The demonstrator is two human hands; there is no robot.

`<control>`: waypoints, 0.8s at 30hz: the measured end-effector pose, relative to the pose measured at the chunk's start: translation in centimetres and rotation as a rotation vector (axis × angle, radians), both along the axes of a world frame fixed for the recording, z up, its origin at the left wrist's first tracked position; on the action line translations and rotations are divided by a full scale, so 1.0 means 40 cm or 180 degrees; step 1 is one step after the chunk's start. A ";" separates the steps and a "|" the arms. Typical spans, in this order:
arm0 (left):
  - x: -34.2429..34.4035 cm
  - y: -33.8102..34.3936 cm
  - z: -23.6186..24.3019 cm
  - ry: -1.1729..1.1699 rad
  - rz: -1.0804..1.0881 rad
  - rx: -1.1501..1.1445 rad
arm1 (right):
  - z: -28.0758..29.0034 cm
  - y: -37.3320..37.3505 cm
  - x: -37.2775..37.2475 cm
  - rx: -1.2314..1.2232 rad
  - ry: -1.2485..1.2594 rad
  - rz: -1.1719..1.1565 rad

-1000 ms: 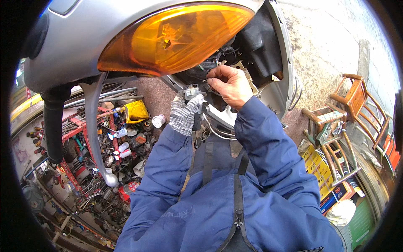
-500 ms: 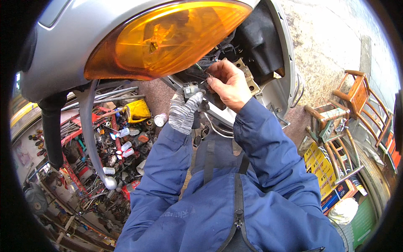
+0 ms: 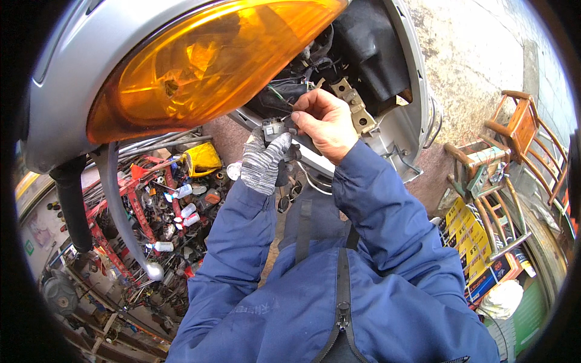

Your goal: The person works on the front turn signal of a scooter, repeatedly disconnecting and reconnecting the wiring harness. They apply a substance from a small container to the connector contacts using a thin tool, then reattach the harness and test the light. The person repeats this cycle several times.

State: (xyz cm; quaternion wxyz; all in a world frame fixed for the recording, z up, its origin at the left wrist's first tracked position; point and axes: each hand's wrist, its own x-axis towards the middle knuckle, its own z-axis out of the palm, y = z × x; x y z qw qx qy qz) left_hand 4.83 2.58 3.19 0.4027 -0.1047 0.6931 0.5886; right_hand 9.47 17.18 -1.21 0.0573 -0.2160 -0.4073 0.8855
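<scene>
My left hand, in a grey knitted glove, is closed on a small grey-and-black electrical part at the lower edge of an open silver scooter body. My bare right hand pinches a thin wire just above and right of that part; whether it touches the part is unclear. A green-and-white wire runs up into the dark cavity among black cables. A tan metal bracket lies behind my right hand. The large amber lamp overhangs the upper left of my hands.
At left, a black handlebar and silver lever hang above jumbled tools and bottles, with a yellow bag. At right stand wooden chairs beside yellow boxes and a white cloth.
My right hand shifts slightly left, staying pinched; my left hand keeps its hold. The lamp and scooter body sit further left in view, showing more of the wiring and bracket.
</scene>
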 end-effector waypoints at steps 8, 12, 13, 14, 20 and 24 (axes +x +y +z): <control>0.002 0.005 -0.002 0.0004 0.0031 0.0092 | 0.008 -0.002 0.002 -0.0033 0.0068 -0.0085; 0.004 0.014 -0.011 -0.0078 0.0286 0.0242 | 0.019 -0.008 0.005 -0.0118 0.0075 -0.0063; 0.003 0.016 -0.011 -0.0039 0.0253 0.0269 | 0.021 -0.011 0.006 -0.0069 0.0027 -0.0059; 0.002 0.016 -0.009 -0.0012 0.0222 0.0249 | 0.023 -0.014 0.006 -0.0014 0.0021 -0.0059; 0.006 0.008 -0.007 -0.0032 0.0099 -0.0294 | 0.030 -0.032 0.010 0.0082 -0.0039 -0.0153; 0.009 -0.002 -0.034 0.0310 0.0065 -0.0186 | 0.032 -0.042 0.012 0.0145 -0.0082 -0.0249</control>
